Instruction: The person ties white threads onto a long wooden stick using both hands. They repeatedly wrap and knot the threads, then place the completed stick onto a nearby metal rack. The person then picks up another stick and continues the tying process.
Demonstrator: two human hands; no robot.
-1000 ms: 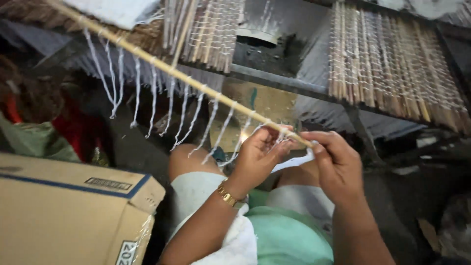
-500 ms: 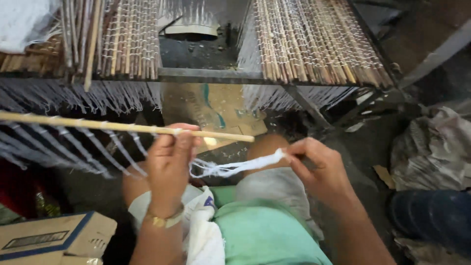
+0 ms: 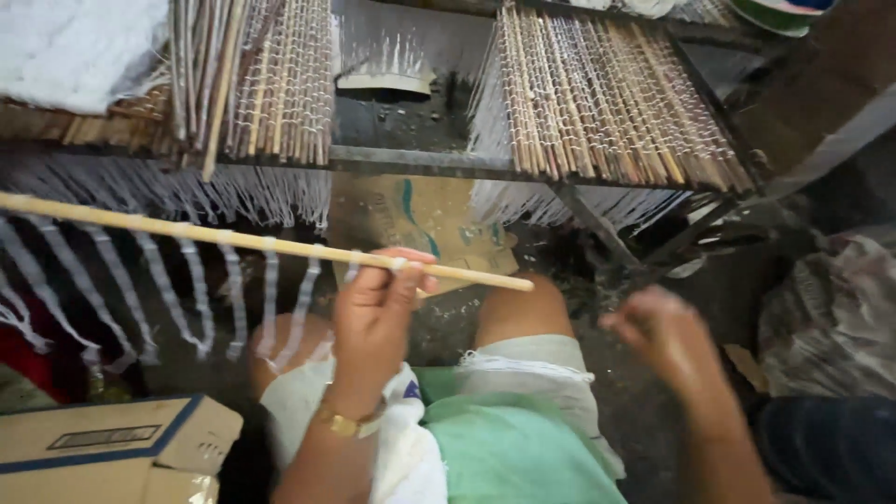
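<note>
Left hand (image 3: 373,313) pinches the stick (image 3: 280,245), its far end cut off; right hand (image 3: 665,338) blurred, grip unclear.

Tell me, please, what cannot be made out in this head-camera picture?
- Right hand: motion-blurred, so its grip is unclear.
- Long pale wooden stick with white strings, in the left hand: far end cut off by the left edge.
- Brown cardboard box: cut off by the bottom edge.

A long wooden stick (image 3: 252,241) hung with string loops (image 3: 201,299) crosses in front of the rack of stacked sticks (image 3: 607,103), the left hand (image 3: 373,313) gripping it near its right end, the right hand (image 3: 667,341) apart to the right, a cardboard box (image 3: 103,448) lower left.
</note>
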